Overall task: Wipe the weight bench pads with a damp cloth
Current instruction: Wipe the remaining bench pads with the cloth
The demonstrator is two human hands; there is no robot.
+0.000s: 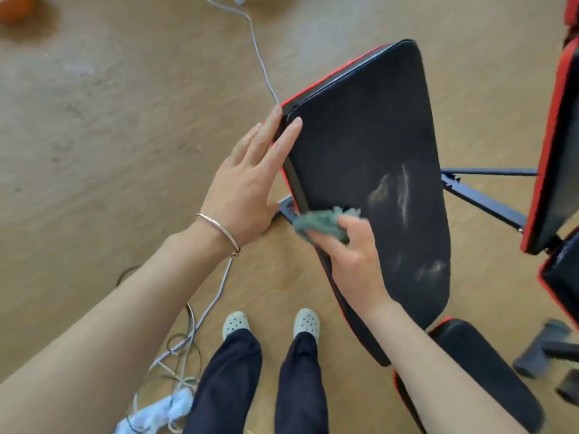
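The black back pad (369, 136), edged in red, stands over the wooden floor (125, 120) at centre right. Its long axis runs from the person's right forearm up and away toward the top of the view, leaning slightly right, with the padded face turned to the camera. The left hand (247, 195) lies flat with straight fingers along the pad's left edge near the upper corner, its fingertips touching the rim and holding nothing; a thin bracelet (219, 230) circles the wrist. The right hand (351, 252) reaches in from below with fingers curled round a bunched grey-green cloth (319, 223), which it presses to the pad's lower left edge. Pale streaks (391, 186) mark the pad just right of the cloth. The seat pad (479, 355) sits below – near the right elbow. A white cable (260, 57) trails across the floor to the pad's upper corner.
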